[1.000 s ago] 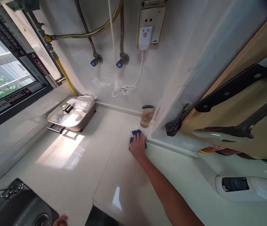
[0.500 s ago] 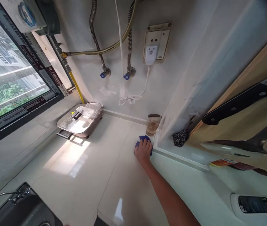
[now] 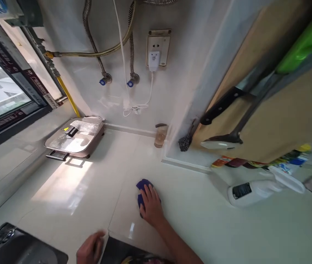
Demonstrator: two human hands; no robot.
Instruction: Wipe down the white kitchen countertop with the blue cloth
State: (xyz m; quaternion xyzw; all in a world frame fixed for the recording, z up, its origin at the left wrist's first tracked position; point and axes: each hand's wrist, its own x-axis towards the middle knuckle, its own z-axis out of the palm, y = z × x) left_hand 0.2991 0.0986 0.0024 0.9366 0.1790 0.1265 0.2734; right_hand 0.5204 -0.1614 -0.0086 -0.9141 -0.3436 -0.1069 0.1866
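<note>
On the pale countertop (image 3: 117, 157), my right hand (image 3: 152, 209) presses down on a dark blue cloth (image 3: 143, 184), fingers over it. Part of the cloth is covered by the hand. My left hand (image 3: 90, 249) is low in the view near the dark stove edge, fingers curled in and slightly blurred, with nothing seen in it. A glass jug with brownish tint (image 3: 160, 136) stands in the back corner, beyond the right hand.
An electric pan with a lid (image 3: 73, 137) stands at the back left. A dark sink (image 3: 21, 245) is at lower left. A white spray bottle (image 3: 251, 192) lies to the right, below a hanging knife (image 3: 219, 107) and spatula (image 3: 224, 141). A plugged-in charger (image 3: 154, 60) is on the wall.
My right hand and the blue cloth have moved from beside the jug toward me along the counter. My left hand has come into view at the bottom. The view has turned right.
</note>
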